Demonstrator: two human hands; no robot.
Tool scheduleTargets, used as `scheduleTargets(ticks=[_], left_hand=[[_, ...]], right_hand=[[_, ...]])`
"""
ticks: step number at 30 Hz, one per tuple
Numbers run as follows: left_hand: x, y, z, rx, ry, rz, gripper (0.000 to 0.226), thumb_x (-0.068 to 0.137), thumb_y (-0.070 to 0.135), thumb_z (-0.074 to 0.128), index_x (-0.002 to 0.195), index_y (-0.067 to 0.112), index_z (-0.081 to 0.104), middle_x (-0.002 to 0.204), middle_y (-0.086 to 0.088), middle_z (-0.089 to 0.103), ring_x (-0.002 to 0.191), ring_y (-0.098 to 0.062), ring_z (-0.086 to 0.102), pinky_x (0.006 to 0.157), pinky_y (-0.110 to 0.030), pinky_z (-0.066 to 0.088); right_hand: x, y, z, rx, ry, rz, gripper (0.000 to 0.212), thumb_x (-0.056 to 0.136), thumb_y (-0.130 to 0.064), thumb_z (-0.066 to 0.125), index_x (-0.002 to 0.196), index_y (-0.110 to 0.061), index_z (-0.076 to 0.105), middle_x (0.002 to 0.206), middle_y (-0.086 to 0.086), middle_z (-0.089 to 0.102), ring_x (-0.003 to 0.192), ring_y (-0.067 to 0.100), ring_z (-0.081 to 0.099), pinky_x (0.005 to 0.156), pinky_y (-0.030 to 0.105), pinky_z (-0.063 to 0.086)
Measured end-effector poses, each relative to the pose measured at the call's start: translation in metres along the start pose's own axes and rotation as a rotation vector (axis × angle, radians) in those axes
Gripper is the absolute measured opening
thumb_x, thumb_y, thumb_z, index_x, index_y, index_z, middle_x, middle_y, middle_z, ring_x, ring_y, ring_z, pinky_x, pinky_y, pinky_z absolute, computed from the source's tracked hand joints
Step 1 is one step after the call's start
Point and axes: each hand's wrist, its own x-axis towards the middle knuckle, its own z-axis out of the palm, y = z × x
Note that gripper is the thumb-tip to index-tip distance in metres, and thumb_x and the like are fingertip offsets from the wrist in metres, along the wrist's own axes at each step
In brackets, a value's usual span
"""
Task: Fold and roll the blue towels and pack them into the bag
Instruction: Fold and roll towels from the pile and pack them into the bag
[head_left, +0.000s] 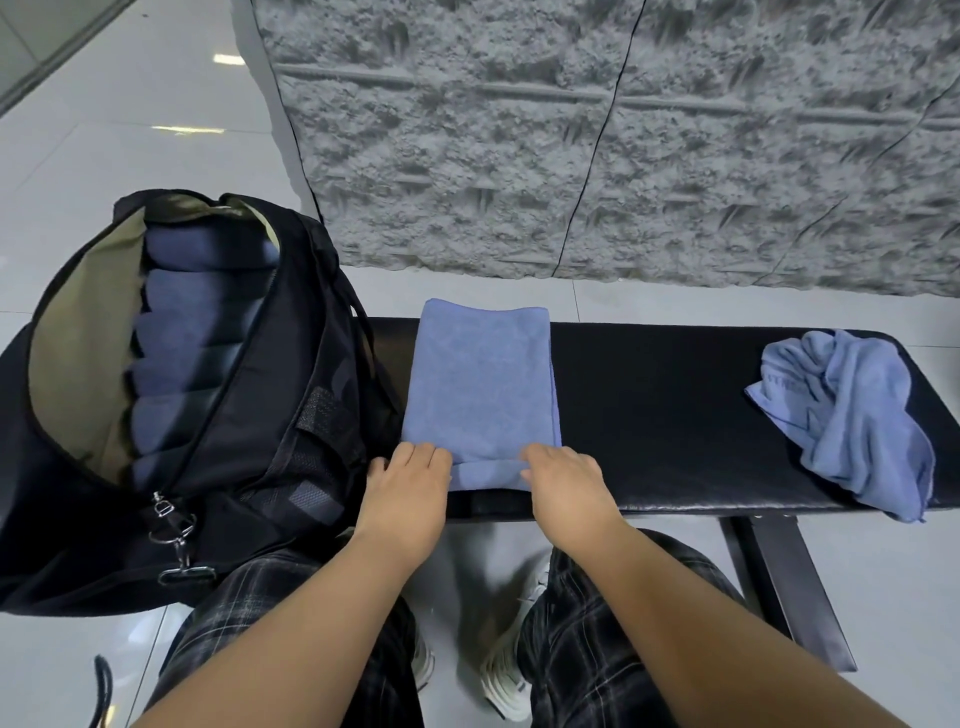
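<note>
Near short edge of the folded blue terry towel (480, 389) is being pinched by left hand (410, 480) and right hand (563, 480); long axis is running away from both.

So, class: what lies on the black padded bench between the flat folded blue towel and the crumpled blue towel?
Nothing: the head view shows bare black bench between folded towel and crumpled towel.

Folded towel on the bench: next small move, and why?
Probably roll its near end away. Both hands, left hand and right hand, curl over the first turn of the folded towel; the rest lies flat, and rolled towels already fill the bag.
</note>
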Motion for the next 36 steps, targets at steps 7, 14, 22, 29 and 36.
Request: scheduleTargets(ticks=[7,14,22,29,36], left_hand=[[0.000,-0.002,0.001,-0.130,-0.139,-0.020,0.020,0.099,0.019,0.033,0.116,0.024,0.042,0.105,0.007,0.046,0.106,-0.018,0.045,0.084,-0.032,0.028],[0.004,0.004,-0.004,-0.011,0.114,0.253,0.043,0.033,-0.014,0.068,0.065,0.011,0.055,0.068,-0.004,0.048,0.057,-0.022,0.047,0.044,-0.028,0.028],[0.004,0.006,0.011,-0.095,0.157,0.264,0.040,0.044,-0.003,0.079,0.077,0.012,0.061,0.074,-0.001,0.054,0.065,-0.020,0.054,0.051,-0.029,0.045],[0.011,0.005,0.006,-0.148,0.119,0.170,0.052,0.031,-0.008,0.077,0.077,0.013,0.062,0.066,0.003,0.057,0.059,-0.018,0.058,0.054,-0.029,0.049],[0.018,0.004,0.007,-0.127,0.103,0.158,0.051,0.030,-0.008,0.077,0.074,0.013,0.061,0.061,0.002,0.056,0.055,-0.019,0.056,0.053,-0.028,0.046]], right_hand=[[-0.006,-0.001,0.000,0.028,-0.031,0.076,0.028,0.094,-0.006,0.041,0.118,-0.018,0.047,0.115,0.000,0.044,0.098,0.018,0.034,0.077,0.028,0.023],[-0.004,-0.001,-0.012,0.108,0.054,0.122,0.007,0.100,-0.018,0.042,0.096,-0.013,0.045,0.096,0.001,0.036,0.081,0.017,0.037,0.058,0.025,0.028],[0.000,-0.005,-0.011,0.085,0.048,0.146,0.022,0.086,0.006,0.048,0.102,-0.008,0.054,0.097,0.003,0.035,0.078,0.016,0.039,0.059,0.023,0.033],[-0.003,-0.002,-0.008,0.192,0.113,-0.085,0.039,0.088,-0.029,0.063,0.123,-0.013,0.055,0.119,0.000,0.052,0.113,0.020,0.044,0.096,0.026,0.034],[0.007,0.001,-0.012,0.212,0.027,-0.047,0.040,0.089,-0.029,0.063,0.125,-0.016,0.054,0.123,-0.002,0.056,0.116,0.018,0.047,0.098,0.024,0.034]])
